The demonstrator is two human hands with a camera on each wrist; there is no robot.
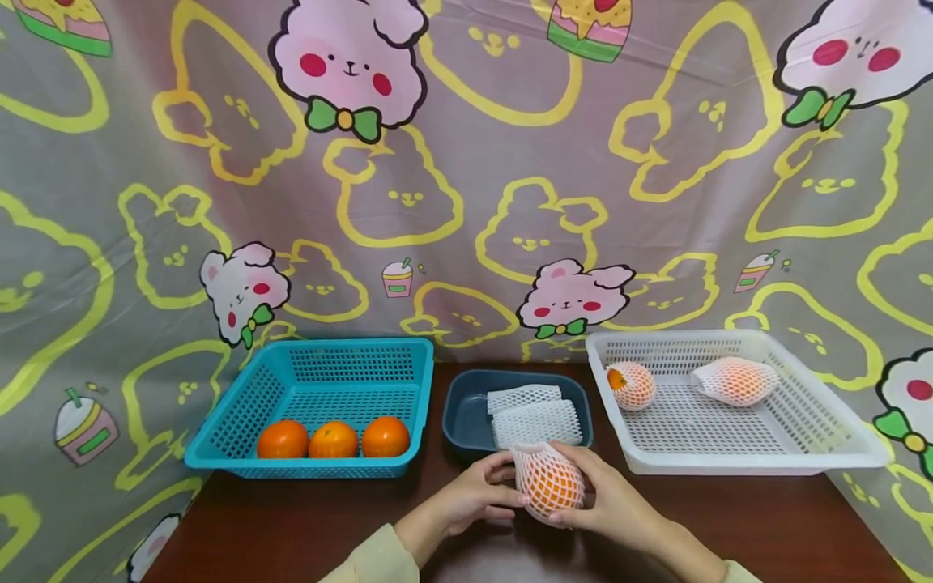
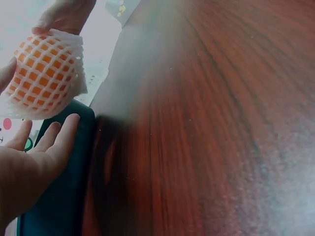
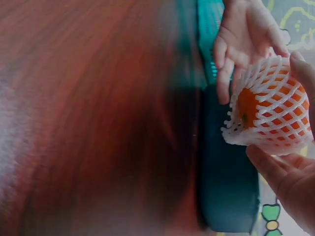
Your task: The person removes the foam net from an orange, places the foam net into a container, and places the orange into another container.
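An orange in a white foam net sleeve (image 1: 551,487) is held above the front of the table. My right hand (image 1: 615,504) grips it from the right, fingers and thumb on either side. Close at its left is my left hand (image 1: 474,495), with the thumb near or at the net. In the right wrist view the left hand (image 3: 246,34) shows its palm, its fingers loosely extended and not wrapped round the fruit. One end of the sleeve (image 3: 235,135) stands open there, showing bare orange skin.
A dark blue tray (image 1: 466,441) behind the hands holds white foam nets (image 1: 535,423). At left, a turquoise basket (image 1: 306,468) contains three bare oranges (image 1: 334,441). The white basket (image 1: 758,461) at right has two netted oranges (image 1: 634,387). A patterned curtain (image 1: 466,162) hangs behind.
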